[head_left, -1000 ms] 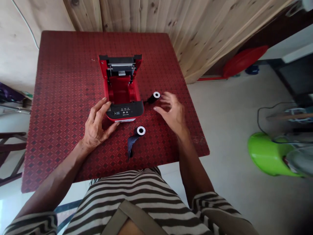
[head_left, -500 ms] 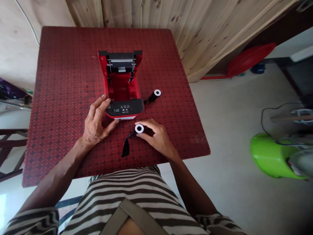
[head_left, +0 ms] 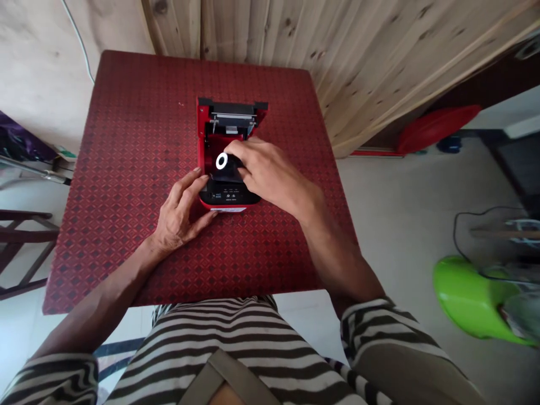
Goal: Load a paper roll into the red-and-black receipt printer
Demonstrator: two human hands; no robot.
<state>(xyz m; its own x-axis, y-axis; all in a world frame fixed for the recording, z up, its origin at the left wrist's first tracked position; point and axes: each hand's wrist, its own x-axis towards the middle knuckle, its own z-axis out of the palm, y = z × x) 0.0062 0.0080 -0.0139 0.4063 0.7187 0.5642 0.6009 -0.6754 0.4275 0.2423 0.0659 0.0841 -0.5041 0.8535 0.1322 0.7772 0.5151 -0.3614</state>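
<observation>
Black roll (head_left: 233, 169): at the open bay of the red printer, tilted, its white ring end (head_left: 221, 161) facing left and up towards me; whether it touches the bay floor or is held just above it, I cannot tell
Right hand (head_left: 274, 177): I have the roll in a narrow hold, index finger over the top near the white end, thumb lower down on the near side; my other fingers are hidden behind
Left hand (head_left: 176, 218): I hold the red printer by its left front corner, fingertips on the side and upper edge, thumb along the lower front; how hard I press, I cannot tell
Red printer (head_left: 201, 152): upright on the table, left of my right forearm, its front towards me
Lid (head_left: 232, 108): raised at the back, a metal bar (head_left: 234, 116) across its inner side
Black panel (head_left: 236, 195): along the front top, small pale marks on it, just below the roll
White sticker (head_left: 228, 210): low on the front face, near my left thumb
Table (head_left: 126, 140): dark red, patterned with small diamonds, against the wooden wall (head_left: 270, 34)
Floor (head_left: 392, 225): pale, with a bright green plastic thing (head_left: 464, 298) well off to my right
</observation>
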